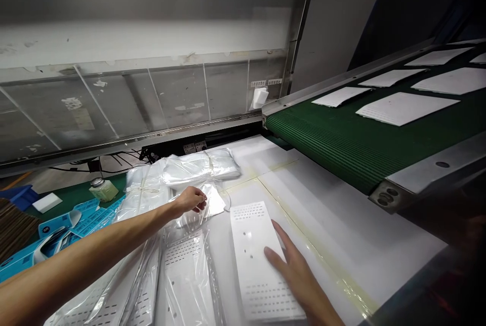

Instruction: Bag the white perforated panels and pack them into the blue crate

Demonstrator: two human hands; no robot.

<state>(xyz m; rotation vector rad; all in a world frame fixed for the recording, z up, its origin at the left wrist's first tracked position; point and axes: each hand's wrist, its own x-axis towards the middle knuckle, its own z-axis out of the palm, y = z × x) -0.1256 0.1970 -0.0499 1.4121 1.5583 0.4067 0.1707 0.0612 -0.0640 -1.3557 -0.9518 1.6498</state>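
My left hand (pixel 192 199) is closed, its fingertips pinched on thin clear plastic bag film (pixel 195 219) at the near side of the bag bundles. My right hand (pixel 294 265) grips a white panel (pixel 252 245) with rows of slots at both ends and a few small holes. Its thumb lies on the panel's face and the fingers are at the right edge. Left of this panel lies a similar slotted panel (pixel 188 275) inside a clear bag. More bagged white panels (pixel 117 285) lie under my left forearm.
Tied bundles of clear bags (pixel 205 164) lie at the back of the white table (pixel 304 199). A green conveyor belt (pixel 326 138) carrying several white panels (pixel 406 108) rises on the right. Blue printed sheets (pixel 87 219), a small jar (pixel 103 189) and a blue bin (pixel 18 197) are at left.
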